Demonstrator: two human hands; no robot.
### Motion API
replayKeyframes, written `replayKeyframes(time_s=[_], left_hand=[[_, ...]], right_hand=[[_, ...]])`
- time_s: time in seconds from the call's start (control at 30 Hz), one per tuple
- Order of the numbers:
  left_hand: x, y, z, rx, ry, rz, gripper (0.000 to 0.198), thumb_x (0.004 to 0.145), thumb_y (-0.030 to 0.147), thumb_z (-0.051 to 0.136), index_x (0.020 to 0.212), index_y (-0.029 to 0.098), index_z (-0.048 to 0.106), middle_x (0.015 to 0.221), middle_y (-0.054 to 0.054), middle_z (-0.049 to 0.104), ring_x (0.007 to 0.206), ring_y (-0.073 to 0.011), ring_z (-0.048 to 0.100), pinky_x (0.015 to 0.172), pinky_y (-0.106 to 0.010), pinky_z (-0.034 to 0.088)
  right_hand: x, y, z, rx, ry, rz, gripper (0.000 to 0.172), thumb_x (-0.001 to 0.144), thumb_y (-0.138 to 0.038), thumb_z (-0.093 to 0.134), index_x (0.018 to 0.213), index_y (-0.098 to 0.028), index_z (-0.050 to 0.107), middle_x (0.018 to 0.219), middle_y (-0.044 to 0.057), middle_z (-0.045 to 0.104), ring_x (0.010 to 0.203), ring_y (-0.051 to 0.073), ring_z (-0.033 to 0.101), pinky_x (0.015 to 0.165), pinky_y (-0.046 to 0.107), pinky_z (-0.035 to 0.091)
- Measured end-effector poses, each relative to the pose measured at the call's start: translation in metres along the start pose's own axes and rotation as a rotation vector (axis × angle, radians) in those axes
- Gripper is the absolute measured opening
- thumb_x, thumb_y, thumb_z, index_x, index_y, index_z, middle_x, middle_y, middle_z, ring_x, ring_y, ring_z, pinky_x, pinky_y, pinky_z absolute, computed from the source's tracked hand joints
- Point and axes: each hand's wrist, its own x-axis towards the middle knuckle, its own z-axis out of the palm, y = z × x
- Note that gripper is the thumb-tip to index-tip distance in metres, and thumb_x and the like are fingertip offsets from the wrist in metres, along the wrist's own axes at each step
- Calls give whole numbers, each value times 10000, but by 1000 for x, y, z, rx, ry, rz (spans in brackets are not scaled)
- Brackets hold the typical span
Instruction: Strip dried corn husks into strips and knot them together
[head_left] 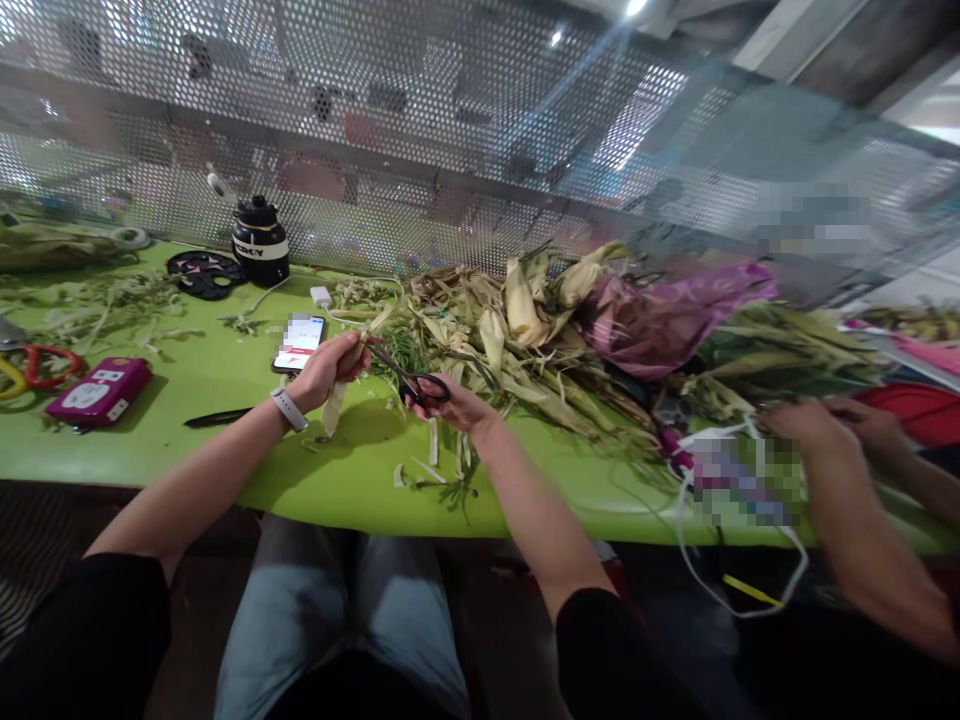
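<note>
My left hand (330, 368), with a pale watch band on its wrist, is closed around a strip of dried corn husk (332, 410); part of the strip hangs below the fingers. In my right hand (461, 405) is a pair of black-handled scissors (411, 380), its blades pointing up and left at the husk by my left fingers. Whether the blades touch the husk is hard to make out. Behind both hands lies a heap of corn husks (517, 370), with thin green strands (401, 355) at its near left side. Small cut scraps (427, 470) lie below my right hand.
On the green table (360, 505) are a phone (298, 342), a black blade-like tool (217, 417), a purple power socket (100, 393), orange-handled scissors (52, 366) and a black bottle (260, 243). A pink plastic bag (667, 315) and a co-worker's hands (814, 430) are right.
</note>
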Motion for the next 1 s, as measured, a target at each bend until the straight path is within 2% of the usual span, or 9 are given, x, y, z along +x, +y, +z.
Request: replayKeyframes(time_s=[0.23, 0.37, 0.57, 0.7, 0.83, 0.9, 1.0], left_hand=[[1, -5, -1, 5, 9, -12, 313, 906, 410, 510, 862, 132, 647, 675, -32, 596, 497, -87, 431, 483, -235, 308], [2, -8, -2, 44, -35, -28, 399, 917, 435, 456, 714, 135, 623, 649, -46, 580, 506, -91, 436, 484, -240, 313], [2, -9, -3, 48, -41, -13, 337, 875, 411, 492, 713, 145, 622, 677, -46, 581, 511, -91, 433, 468, -236, 288], [2, -9, -4, 54, -26, -15, 302, 860, 397, 511, 745, 144, 630, 693, -49, 596, 514, -93, 438, 471, -237, 293], [1, -8, -3, 53, -27, -26, 306, 859, 370, 507, 933, 129, 680, 711, -38, 605, 522, -91, 445, 477, -229, 295], [1, -9, -3, 58, -32, -38, 343, 865, 371, 503, 1022, 125, 683, 722, -36, 609, 526, -93, 446, 479, -229, 303], [4, -10, -4, 39, -19, -37, 356, 860, 350, 491, 1053, 117, 679, 721, -38, 613, 524, -96, 442, 474, -227, 309]], right_hand=[[2, 7, -6, 8, 34, -4, 428, 730, -601, 692, 825, -187, 638, 699, 33, 619, 511, 88, 454, 423, 210, 284], [4, 7, -5, 12, 3, -31, 487, 706, -635, 699, 805, -163, 636, 632, 20, 609, 488, 71, 462, 376, 183, 246], [7, 5, -3, -11, 25, -39, 509, 688, -640, 716, 768, -141, 656, 581, -3, 610, 436, 45, 404, 368, 181, 233], [10, 8, -5, -80, 65, -36, 473, 720, -603, 711, 781, -138, 646, 597, -9, 617, 438, 45, 400, 399, 185, 245], [11, 9, -5, -138, 100, -21, 442, 735, -571, 720, 790, -142, 626, 573, -26, 598, 436, 43, 401, 417, 185, 213], [11, 6, -3, -140, 118, -29, 425, 705, -545, 755, 763, -151, 607, 584, -34, 593, 465, 54, 452, 438, 182, 251], [8, -1, 1, -146, 148, -70, 423, 635, -498, 816, 702, -161, 569, 570, -53, 568, 491, 67, 488, 461, 187, 301]])
